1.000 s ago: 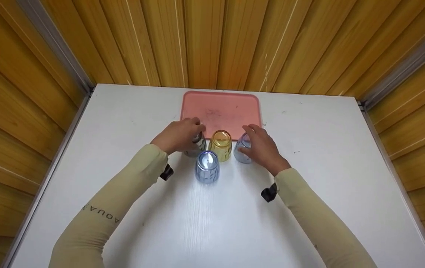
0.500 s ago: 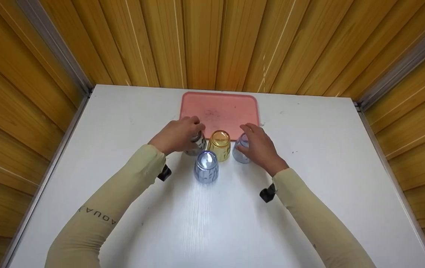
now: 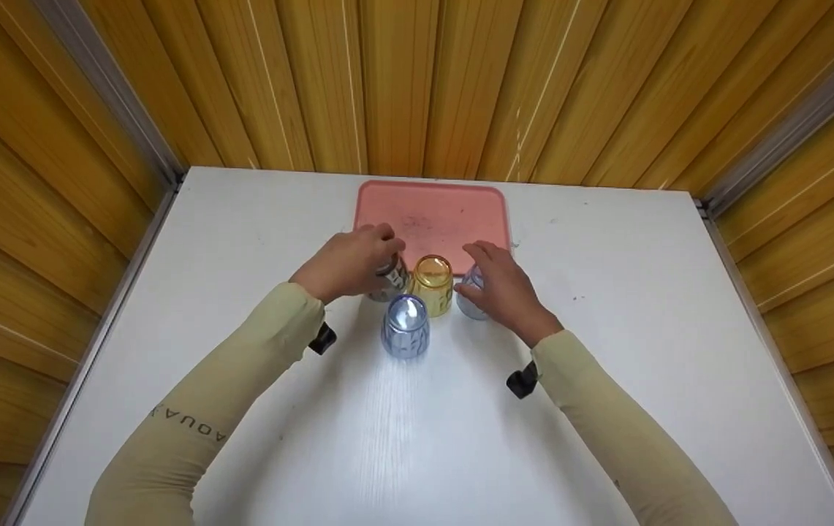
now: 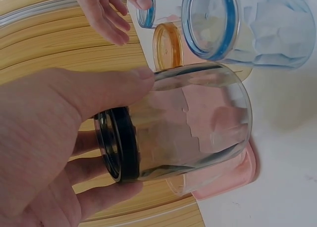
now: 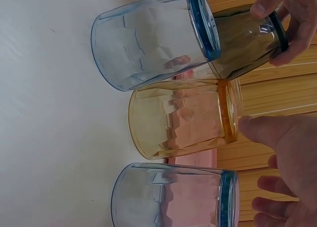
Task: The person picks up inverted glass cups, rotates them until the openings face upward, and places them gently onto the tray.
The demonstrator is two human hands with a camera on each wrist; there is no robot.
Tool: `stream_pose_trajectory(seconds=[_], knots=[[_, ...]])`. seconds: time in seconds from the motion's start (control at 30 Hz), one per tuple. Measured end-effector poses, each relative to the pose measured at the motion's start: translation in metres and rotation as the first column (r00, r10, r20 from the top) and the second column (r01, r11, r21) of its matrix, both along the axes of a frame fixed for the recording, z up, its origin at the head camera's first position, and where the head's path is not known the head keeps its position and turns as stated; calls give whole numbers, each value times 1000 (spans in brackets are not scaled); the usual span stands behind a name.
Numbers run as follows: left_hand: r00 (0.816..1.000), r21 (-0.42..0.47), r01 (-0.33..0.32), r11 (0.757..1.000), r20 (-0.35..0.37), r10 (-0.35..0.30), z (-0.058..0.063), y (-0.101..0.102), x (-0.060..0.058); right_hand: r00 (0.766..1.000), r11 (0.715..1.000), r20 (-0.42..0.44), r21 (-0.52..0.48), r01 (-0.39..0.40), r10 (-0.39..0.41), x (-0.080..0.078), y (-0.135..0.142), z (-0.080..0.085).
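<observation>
My left hand (image 3: 347,264) grips an upside-down grey glass (image 4: 188,123) by its dark base, thumb along the near side and fingers behind. Whether that glass touches the table is unclear. Right of it stands a yellow glass (image 3: 433,298), upside down. A blue glass (image 3: 406,337) stands inverted in front of these two. My right hand (image 3: 506,290) hovers around another bluish glass (image 3: 472,307) at the right, partly covering it. In the right wrist view its thumb (image 5: 265,128) lies near the yellow glass's base, with the other fingers spread loosely and nothing held.
A pink tray (image 3: 431,201) lies at the table's back edge, just behind the glasses. Part of another clear rim (image 4: 177,184) shows behind the grey glass in the left wrist view. Wood-look panels (image 3: 395,88) enclose the white table (image 3: 402,453) at the back and sides.
My left hand has shifted slightly up and right, bringing the grey glass a little toward the yellow one. My right hand has edged left over the bluish glass, which stays put.
</observation>
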State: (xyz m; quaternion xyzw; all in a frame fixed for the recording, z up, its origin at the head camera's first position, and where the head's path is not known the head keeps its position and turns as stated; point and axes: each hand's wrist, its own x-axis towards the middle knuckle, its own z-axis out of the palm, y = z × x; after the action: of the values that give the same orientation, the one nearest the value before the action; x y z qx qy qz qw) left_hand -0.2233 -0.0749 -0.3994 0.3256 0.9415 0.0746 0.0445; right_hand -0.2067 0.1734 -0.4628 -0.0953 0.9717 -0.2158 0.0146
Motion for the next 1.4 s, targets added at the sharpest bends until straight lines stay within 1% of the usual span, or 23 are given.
stream_pose_trajectory(seconds=[0.13,0.23,0.47,0.63,0.87,1.2,1.4], knots=[[1000,6,-1,1000,-9,1,2,0,2,999,1000,-25,-9,-19,19,0,-1,-1],[1000,13,-6,1000,-7,6,3,0,3,999,1000,-32,-18,-25,24,1,-2,-1],[1000,8,10,1000,-14,-10,8,2,4,997,998,-47,-16,-58,57,4,-3,-2],[1000,8,5,1000,-18,-5,10,2,5,997,998,-56,-23,-63,62,4,-4,-2],[1000,14,3,1000,-19,-3,13,3,6,998,998,-37,-31,-60,59,5,-9,-2],[998,-18,22,1000,-55,-23,19,6,7,998,996,-22,-54,-65,64,7,-13,1],[998,0,26,1000,-54,-26,21,7,8,998,995,-4,-79,-60,60,7,-16,1]])
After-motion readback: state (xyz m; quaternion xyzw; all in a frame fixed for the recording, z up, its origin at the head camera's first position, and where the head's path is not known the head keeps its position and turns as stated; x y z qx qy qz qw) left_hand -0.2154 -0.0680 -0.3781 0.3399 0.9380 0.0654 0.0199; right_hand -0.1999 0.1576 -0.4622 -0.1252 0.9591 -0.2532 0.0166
